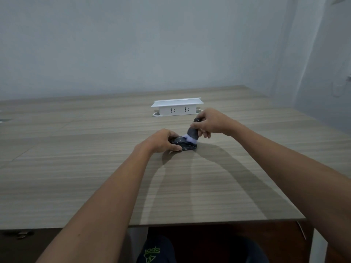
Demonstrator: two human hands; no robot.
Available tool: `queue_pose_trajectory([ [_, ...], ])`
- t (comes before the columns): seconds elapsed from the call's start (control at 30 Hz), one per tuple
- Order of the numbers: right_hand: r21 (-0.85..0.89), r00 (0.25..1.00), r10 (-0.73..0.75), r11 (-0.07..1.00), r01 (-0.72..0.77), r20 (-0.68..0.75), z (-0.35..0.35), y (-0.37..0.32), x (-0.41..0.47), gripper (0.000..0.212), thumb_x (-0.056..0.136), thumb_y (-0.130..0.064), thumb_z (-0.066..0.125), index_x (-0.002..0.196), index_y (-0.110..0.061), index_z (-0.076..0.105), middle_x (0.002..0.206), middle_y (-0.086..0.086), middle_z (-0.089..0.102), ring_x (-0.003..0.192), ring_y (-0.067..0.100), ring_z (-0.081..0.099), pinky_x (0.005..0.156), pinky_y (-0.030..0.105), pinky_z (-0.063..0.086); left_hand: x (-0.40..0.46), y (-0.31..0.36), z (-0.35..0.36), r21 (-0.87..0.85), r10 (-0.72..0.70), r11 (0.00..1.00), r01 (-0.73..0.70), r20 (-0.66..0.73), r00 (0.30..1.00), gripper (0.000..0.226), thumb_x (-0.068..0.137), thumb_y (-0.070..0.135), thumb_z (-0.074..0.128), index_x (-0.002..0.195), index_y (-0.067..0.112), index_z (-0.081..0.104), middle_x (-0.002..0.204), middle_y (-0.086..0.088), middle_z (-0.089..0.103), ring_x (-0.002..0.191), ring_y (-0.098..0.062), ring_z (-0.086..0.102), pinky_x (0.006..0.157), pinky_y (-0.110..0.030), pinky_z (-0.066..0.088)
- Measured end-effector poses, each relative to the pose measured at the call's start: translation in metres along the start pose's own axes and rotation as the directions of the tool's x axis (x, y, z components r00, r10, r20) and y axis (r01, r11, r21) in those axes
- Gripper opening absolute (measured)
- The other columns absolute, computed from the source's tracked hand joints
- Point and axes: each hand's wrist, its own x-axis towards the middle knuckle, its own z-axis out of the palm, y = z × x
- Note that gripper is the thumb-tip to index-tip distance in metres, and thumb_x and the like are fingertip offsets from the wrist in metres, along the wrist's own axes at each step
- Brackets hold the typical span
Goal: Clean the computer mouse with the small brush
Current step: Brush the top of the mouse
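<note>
Brushing in progress, centre frame: left hand (163,140) pins the mouse (185,146) to the table (95,168); right hand (208,122), fingers wrapped round the brush (192,134), bristles touching it. Advise short light strokes, mouse held firm.

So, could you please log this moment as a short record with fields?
surface: wooden table
mouse: dark mouse, flat on the table
left hand: left hand steadies the mouse
right hand: right hand grips the brush
brush: small brush, pale bristles down on the mouse top
behind: white socket box, nothing plugged in
</note>
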Motion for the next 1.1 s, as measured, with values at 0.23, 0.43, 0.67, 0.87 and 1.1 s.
queue_pose_trajectory([
  [0.23,-0.008,1.0,-0.025,1.0,0.025,0.015,-0.001,0.003,-0.005,0.015,0.094,-0.013,0.063,0.086,-0.002,0.07,0.06,0.007,0.069,0.036,0.008,0.057,0.04,0.019,0.046,0.0,0.002,-0.001,0.035,0.001,0.999,-0.001,0.0,1.0,0.036,0.081,0.033,0.078,0.114,0.019,0.072,0.104,-0.002,0.075,0.101,-0.024,0.068,0.097,-0.047,0.051],
  [0.43,-0.097,1.0,0.008,0.995,-0.008,0.003,-0.007,0.002,-0.006,0.018,0.094,-0.012,0.062,0.084,0.001,0.07,0.062,0.01,0.071,0.033,0.006,0.057,0.039,0.018,0.046,-0.002,0.004,0.001,0.042,-0.009,0.999,0.01,-0.014,1.0,0.035,0.08,0.034,0.078,0.112,0.02,0.073,0.102,-0.001,0.075,0.099,-0.022,0.068,0.096,-0.046,0.052],
  [0.67,-0.156,0.999,0.035,0.987,-0.032,0.015,-0.004,0.009,-0.008,0.02,0.094,-0.012,0.062,0.085,0.004,0.072,0.058,0.007,0.069,0.033,0.007,0.056,0.038,0.017,0.046,-0.003,0.006,0.003,0.059,-0.005,0.998,0.006,-0.022,1.0,0.033,0.082,0.033,0.078,0.11,0.017,0.073,0.102,-0.003,0.075,0.098,-0.024,0.068,0.095,-0.046,0.052],
  [0.87,-0.037,0.999,-0.031,0.999,0.032,0.037,-0.003,0.007,-0.013,0.017,0.094,-0.012,0.063,0.082,-0.003,0.07,0.055,0.004,0.067,0.035,0.01,0.056,0.041,0.02,0.047,-0.003,0.007,0.003,0.071,0.003,0.997,-0.001,-0.03,1.0,0.032,0.082,0.032,0.078,0.108,0.016,0.073,0.1,-0.006,0.075,0.098,-0.026,0.068,0.092,-0.045,0.053],
  [1.1,0.021,1.0,-0.023,1.0,0.023,0.009,0.0,0.009,-0.013,0.016,0.094,-0.012,0.063,0.086,0.0,0.071,0.06,0.008,0.07,0.037,0.011,0.057,0.041,0.021,0.047,-0.006,0.008,0.007,0.059,0.003,0.998,0.002,-0.079,0.997,0.032,0.081,0.035,0.078,0.106,0.015,0.074,0.096,-0.006,0.075,0.088,-0.023,0.066,0.077,-0.033,0.049],
])
